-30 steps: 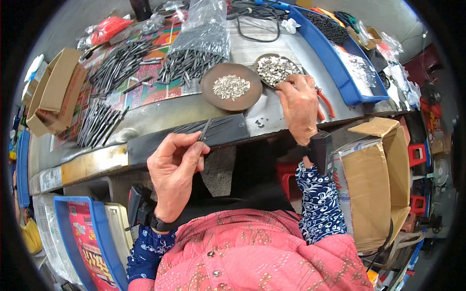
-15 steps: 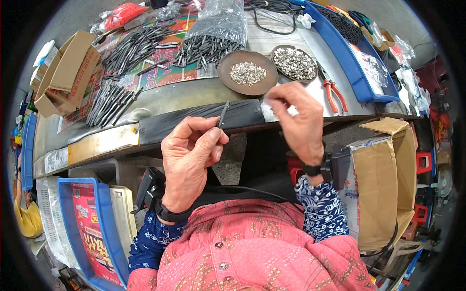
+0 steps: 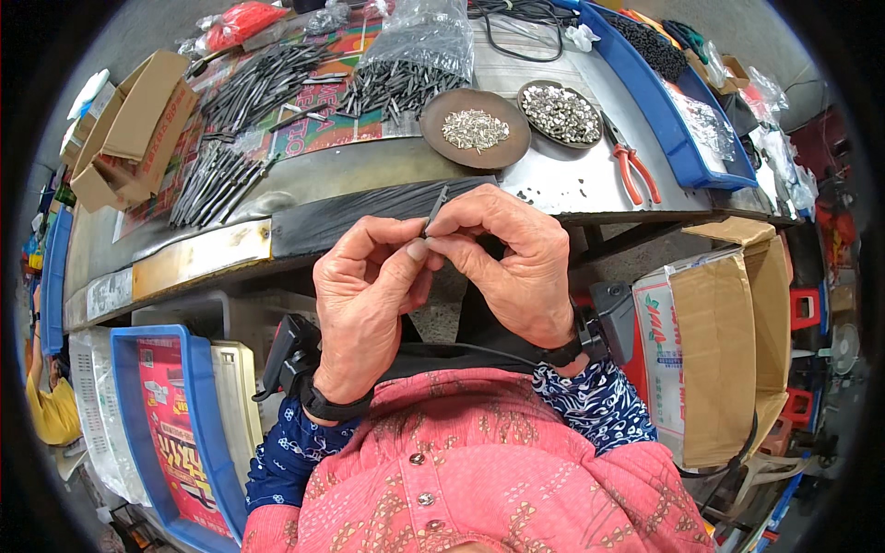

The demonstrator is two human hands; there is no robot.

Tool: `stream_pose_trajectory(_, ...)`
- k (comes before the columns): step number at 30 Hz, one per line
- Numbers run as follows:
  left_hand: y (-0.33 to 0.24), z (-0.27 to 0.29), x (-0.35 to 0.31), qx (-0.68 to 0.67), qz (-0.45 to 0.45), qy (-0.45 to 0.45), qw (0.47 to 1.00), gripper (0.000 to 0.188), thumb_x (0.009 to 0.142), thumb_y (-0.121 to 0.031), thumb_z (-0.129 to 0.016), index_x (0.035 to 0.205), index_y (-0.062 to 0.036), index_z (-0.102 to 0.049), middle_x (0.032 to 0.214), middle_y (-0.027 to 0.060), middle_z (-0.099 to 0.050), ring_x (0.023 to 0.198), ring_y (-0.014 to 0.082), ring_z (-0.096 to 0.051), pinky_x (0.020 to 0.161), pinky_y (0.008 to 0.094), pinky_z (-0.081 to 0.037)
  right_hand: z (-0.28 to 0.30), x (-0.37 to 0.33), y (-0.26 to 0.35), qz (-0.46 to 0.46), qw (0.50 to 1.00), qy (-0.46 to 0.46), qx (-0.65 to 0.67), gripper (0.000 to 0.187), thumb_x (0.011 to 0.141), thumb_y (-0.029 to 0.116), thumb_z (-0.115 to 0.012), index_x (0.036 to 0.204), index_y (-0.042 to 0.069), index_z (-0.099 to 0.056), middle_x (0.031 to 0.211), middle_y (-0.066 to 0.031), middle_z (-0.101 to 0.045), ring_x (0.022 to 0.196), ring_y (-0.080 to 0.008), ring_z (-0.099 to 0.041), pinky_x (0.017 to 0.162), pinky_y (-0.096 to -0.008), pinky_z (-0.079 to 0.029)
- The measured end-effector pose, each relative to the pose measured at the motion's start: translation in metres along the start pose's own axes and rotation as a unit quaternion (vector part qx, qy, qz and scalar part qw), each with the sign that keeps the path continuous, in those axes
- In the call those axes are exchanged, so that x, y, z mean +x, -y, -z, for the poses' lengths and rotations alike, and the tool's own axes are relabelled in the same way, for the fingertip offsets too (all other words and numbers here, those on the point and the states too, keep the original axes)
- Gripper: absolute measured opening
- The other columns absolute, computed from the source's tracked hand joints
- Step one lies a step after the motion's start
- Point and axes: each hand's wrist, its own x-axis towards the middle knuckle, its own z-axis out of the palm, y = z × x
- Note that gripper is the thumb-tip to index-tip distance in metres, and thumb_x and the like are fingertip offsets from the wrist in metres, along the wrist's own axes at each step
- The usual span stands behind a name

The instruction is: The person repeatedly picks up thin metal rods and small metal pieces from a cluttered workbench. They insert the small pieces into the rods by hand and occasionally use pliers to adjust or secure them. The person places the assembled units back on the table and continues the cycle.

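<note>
My left hand (image 3: 361, 293) pinches a thin dark rod (image 3: 438, 201), which sticks up slantwise above the fingertips. Close against it, my right hand (image 3: 516, 263) is closed too, thumb and index finger meeting at the rod beside the left thumb. Whatever small thing the right fingertips may hold is hidden. Beyond the hands, a round brown dish (image 3: 441, 152) contains small silver pins (image 3: 475, 130). Another dark dish (image 3: 529, 125) beside it is filled with small shiny metal pieces (image 3: 560, 112).
Red-handled pliers (image 3: 636, 175) lie right of the dishes. Dark rods (image 3: 217, 186) lie in piles at the left, others spill from a clear plastic bag (image 3: 419, 41). A blue tray (image 3: 678, 147), a table-top carton (image 3: 138, 120) and a tall open carton (image 3: 714, 350) flank me.
My right hand has come left and down from near the dishes to meet my left hand at the rod. The left hand stays nearly in place.
</note>
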Motion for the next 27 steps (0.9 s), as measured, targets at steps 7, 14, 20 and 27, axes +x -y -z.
stream_pose_trajectory(7, -0.001, 0.000, -0.004, 0.010, 0.004, -0.004, 1.000, 0.012, 0.093, -0.002, -0.060, 0.104, -0.0012, -0.065, 0.082, 0.0052, -0.067, 0.060, 0.0047, -0.053, 0.051, 0.0184, -0.039, -0.007, -0.003, -0.002, -0.015, 0.998, -0.021, 0.058, 0.015, 0.083, -0.004, -0.068, 0.096, -0.001, -0.062, 0.085, -0.0059, -0.063, 0.070, -0.0092, -0.063, 0.059, -0.0226, -0.049)
stream_pose_trajectory(14, -0.007, 0.004, -0.005, 0.103, -0.018, -0.004, 0.994, 0.014, 0.092, 0.001, -0.061, 0.104, 0.0004, -0.065, 0.081, 0.0036, -0.066, 0.064, 0.0053, -0.055, 0.056, 0.0191, -0.043, -0.001, 0.001, 0.003, -0.025, 0.998, -0.015, -0.052, 0.026, 0.078, 0.004, -0.078, 0.097, 0.001, -0.060, 0.086, -0.0029, -0.063, 0.078, -0.0092, -0.063, 0.069, -0.0229, -0.053)
stream_pose_trajectory(20, -0.014, 0.010, -0.003, 0.329, -0.119, 0.022, 0.936, 0.014, 0.089, 0.006, -0.061, 0.102, 0.0036, -0.066, 0.080, 0.0004, -0.063, 0.073, 0.0059, -0.058, 0.066, 0.0199, -0.047, 0.012, 0.013, 0.004, 0.119, 0.958, 0.016, -0.261, 0.033, 0.070, 0.009, -0.084, 0.093, 0.001, -0.061, 0.078, -0.0025, -0.061, 0.068, -0.0079, -0.060, 0.062, -0.0225, -0.052)
stream_pose_trajectory(27, -0.006, 0.009, -0.005, 0.163, -0.060, -0.012, 0.985, 0.013, 0.091, 0.001, -0.062, 0.103, -0.0001, -0.066, 0.079, 0.0006, -0.064, 0.066, 0.0033, -0.053, 0.058, 0.0176, -0.042, 0.000, 0.008, 0.003, 0.044, 0.987, 0.025, -0.154, 0.019, 0.074, 0.004, -0.074, 0.085, 0.004, -0.059, 0.078, -0.0097, -0.060, 0.069, -0.0290, -0.059, 0.061, -0.0364, -0.048)
